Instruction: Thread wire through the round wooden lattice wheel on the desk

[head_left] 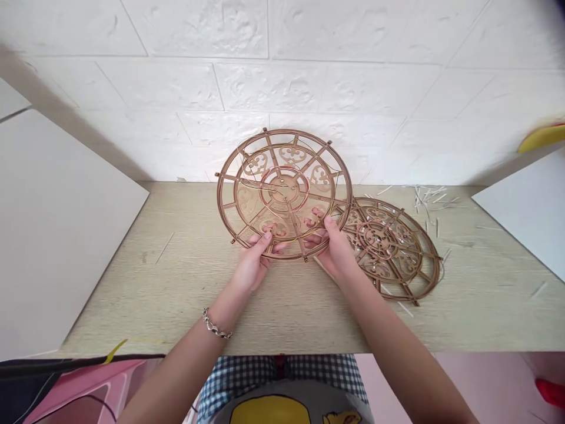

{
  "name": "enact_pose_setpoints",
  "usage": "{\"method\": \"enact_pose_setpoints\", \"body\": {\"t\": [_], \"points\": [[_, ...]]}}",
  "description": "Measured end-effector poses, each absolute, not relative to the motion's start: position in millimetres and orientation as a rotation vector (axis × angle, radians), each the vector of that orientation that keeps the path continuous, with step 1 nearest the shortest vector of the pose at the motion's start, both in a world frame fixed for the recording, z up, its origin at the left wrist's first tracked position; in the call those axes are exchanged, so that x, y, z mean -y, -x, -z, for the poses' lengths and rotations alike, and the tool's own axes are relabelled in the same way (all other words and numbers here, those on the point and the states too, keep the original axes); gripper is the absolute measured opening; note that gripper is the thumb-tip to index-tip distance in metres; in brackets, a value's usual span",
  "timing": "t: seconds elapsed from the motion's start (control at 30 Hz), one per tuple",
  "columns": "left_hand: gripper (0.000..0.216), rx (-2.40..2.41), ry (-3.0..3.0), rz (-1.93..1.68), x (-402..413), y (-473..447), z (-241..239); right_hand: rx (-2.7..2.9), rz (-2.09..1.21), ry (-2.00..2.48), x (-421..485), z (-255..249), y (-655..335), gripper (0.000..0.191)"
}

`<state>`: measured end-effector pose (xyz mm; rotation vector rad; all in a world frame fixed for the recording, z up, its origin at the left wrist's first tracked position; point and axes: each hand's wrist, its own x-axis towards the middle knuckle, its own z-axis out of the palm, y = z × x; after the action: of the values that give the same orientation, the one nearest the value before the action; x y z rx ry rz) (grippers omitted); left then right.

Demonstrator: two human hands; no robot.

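A round bronze openwork disc with spokes and scroll patterns is held tilted up above the wooden table. My left hand grips its lower rim, thumb on the front and fingers behind. On the lower right rim my right hand grips the same disc, its fingers showing through the openings. A second, similar bronze disc lies flat on the table just right of my right hand.
The light wooden table stands against a white brick-pattern wall. Thin pale sticks lie scattered at the back right. White panels flank both sides. A yellow object sits at the right edge.
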<state>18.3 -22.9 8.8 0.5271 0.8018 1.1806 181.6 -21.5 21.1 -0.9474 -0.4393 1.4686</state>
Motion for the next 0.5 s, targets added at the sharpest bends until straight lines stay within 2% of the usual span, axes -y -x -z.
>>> {"method": "enact_pose_setpoints", "body": {"t": [0.13, 0.3, 0.5], "points": [[0.017, -0.857, -0.469, -1.197, 21.6, -19.7, -10.9, 0.457, -1.467, 0.965, 21.0, -20.9, -180.9, 0.031], [0.008, -0.833, -0.436, -1.228, 21.3, -21.5, -8.6, 0.462, -1.39, 0.998, 21.3, -27.2, -185.2, 0.049], [0.01, -0.831, -0.436, -1.32, 20.7, -21.1, -8.6, 0.356, -1.185, 1.025, 10.7, -25.2, -208.1, 0.052]]}}
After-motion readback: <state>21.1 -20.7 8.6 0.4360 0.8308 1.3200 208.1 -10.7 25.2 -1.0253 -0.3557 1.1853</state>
